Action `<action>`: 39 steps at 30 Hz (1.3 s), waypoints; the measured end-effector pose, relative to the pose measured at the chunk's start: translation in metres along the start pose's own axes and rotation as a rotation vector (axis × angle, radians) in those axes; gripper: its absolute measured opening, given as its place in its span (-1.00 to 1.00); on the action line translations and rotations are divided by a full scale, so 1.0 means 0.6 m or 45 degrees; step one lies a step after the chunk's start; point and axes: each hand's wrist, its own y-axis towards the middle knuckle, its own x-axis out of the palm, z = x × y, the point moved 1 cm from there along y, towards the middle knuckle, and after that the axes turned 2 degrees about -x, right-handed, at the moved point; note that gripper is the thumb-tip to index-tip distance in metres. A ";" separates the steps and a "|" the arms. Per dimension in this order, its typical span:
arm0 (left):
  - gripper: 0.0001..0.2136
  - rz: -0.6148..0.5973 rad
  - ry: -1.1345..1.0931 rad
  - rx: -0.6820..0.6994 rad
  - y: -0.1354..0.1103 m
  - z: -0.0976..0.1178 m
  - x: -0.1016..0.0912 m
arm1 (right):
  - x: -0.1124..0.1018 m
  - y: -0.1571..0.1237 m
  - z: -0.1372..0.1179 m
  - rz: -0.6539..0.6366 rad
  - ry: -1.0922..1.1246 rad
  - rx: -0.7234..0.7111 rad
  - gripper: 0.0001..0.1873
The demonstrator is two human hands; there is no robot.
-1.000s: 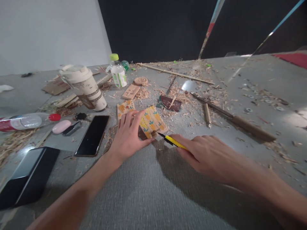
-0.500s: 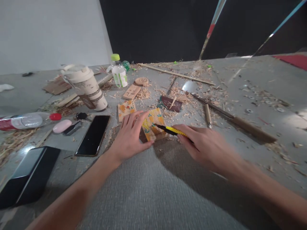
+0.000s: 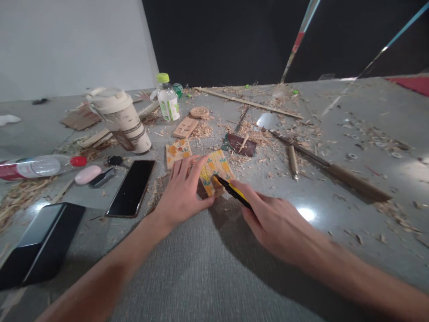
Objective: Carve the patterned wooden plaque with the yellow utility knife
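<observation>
My left hand (image 3: 182, 190) grips the left side of a small wooden board (image 3: 219, 164) painted with orange fruit and green leaves, thumb at the near edge and fingers over the far side. My right hand (image 3: 273, 219) is closed round a yellow and black utility knife (image 3: 237, 193). Its dark tip meets the board's painted face near the middle, the handle slanting down to the right. Just beyond my left fingers lies a second painted wooden piece (image 3: 177, 152). Grey cloth (image 3: 194, 268) spreads below both wrists.
A black phone (image 3: 131, 188), a lidded cup (image 3: 125, 120) and a lying bottle (image 3: 43, 166) are on the left. Farther back stands a green-capped bottle (image 3: 167, 100). Wood shavings surround a dark leather piece (image 3: 240, 144), a wooden-handled tool (image 3: 292, 163) and a long-handled blade (image 3: 321, 163).
My right hand has shifted left and slightly down, and the knife now points more steeply up to the left. My left hand keeps its hold on the board.
</observation>
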 end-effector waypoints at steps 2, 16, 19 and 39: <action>-0.09 -0.002 0.005 -0.006 0.000 0.000 0.001 | 0.002 -0.004 -0.005 -0.012 -0.003 0.004 -0.38; -0.08 -0.001 0.020 0.042 0.004 -0.006 -0.002 | -0.012 0.003 0.019 0.111 -0.042 -0.053 -0.46; -0.08 0.020 0.019 0.055 0.003 -0.007 -0.001 | -0.008 0.005 0.019 0.076 -0.006 -0.048 -0.47; -0.09 0.001 -0.013 0.022 0.002 -0.005 -0.002 | -0.006 0.001 0.013 0.037 0.022 -0.005 -0.43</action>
